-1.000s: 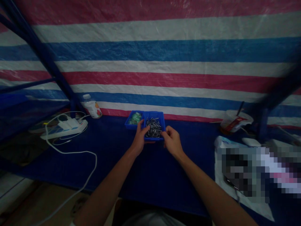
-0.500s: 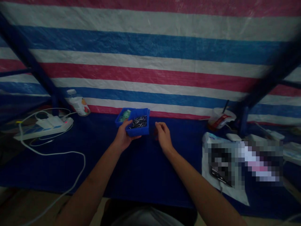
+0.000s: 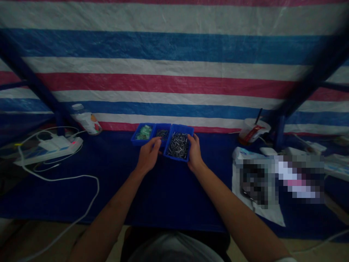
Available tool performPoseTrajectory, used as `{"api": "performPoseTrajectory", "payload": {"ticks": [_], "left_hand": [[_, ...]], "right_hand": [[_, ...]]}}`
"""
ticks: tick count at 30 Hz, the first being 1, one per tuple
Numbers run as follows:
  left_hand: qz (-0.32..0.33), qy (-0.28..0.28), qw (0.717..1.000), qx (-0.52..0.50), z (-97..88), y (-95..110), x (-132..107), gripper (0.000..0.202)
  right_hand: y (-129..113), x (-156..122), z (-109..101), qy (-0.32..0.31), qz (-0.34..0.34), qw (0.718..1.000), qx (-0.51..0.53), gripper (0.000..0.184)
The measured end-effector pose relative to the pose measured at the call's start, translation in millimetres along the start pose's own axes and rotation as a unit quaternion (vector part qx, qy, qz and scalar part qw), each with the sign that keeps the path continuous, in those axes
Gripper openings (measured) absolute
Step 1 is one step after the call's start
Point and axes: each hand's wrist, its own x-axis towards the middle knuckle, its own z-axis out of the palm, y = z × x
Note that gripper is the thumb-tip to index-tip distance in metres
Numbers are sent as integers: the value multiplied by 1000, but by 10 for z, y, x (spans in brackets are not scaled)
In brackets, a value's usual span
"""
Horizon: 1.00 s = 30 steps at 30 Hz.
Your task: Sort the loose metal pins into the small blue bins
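Note:
A blue plastic bin (image 3: 178, 158) full of small dark and silvery metal pieces, like screws or pins, is tilted slightly toward me. My right hand (image 3: 195, 153) grips its right wall, thumb over the rim and fingers along the outside. Close to the bin's left side, my left hand (image 3: 148, 155) has loosely curled fingers, apart from the thumb, and appears to hold nothing. Behind it stand two more blue bins: one bin (image 3: 132, 140) has green-tinted clear pieces, and the middle bin (image 3: 163, 126) has thin dark metal pieces.
On the blue tabletop (image 3: 174, 200), a power strip (image 3: 49, 154) with white cables and a bottle (image 3: 87, 120) are at left. A cup with a straw (image 3: 252, 133) and a white plastic bag (image 3: 272, 214) under a blurred-out patch are at right. Striped sheeting (image 3: 174, 83) hangs behind.
The bin of metal pieces has passed from my left hand to my right and moved rightward, uncovering the middle bin. My left hand has let go. The view has shifted slightly.

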Motion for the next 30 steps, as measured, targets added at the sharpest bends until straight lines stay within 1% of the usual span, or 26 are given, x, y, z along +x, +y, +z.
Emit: {"api": "performPoseTrajectory", "payload": {"ticks": [1, 3, 5, 7, 8, 10, 11, 13, 15, 17, 20, 24, 30], "left_hand": [[28, 24, 999, 33, -35, -16, 24, 37], [64, 50, 993, 84, -101, -43, 68, 34], [80, 60, 987, 125, -129, -68, 89, 32], [95, 56, 980, 165, -96, -95, 70, 32], [107, 45, 976, 185, -55, -111, 45, 32], [147, 7, 964, 222, 63, -146, -31, 38], [174, -17, 957, 233, 129, -166, -75, 46], [223, -64, 938, 256, 253, -207, -156, 72], [249, -99, 922, 277, 341, -249, -210, 92], [256, -130, 913, 290, 383, -286, -233, 103], [252, -156, 911, 288, 391, -322, -231, 107], [227, -170, 917, 280, 386, -334, -225, 107], [200, -179, 921, 281, 394, -310, -238, 113]], "right_hand": [[-7, 35, -37, 23, 11, 999, 28, 55], [-25, 90, -103, 66, 35, 995, 65, 58], [-34, 122, -145, 96, 49, 993, 57, 58], [-26, 131, -161, 115, 56, 991, 34, 59], [-16, 128, -161, 121, 55, 991, 18, 59], [15, 114, -151, 133, 45, 990, -24, 58], [32, 104, -143, 138, 38, 989, -48, 56], [64, 81, -129, 145, 24, 985, -94, 53], [83, 56, -115, 150, 8, 980, -128, 52], [86, 28, -101, 155, -5, 978, -141, 54], [71, -20, -74, 160, -18, 980, -117, 54], [48, -88, -30, 154, -38, 984, -82, 52], [-7, -177, -2, 146, -67, 982, -96, 49]]}}
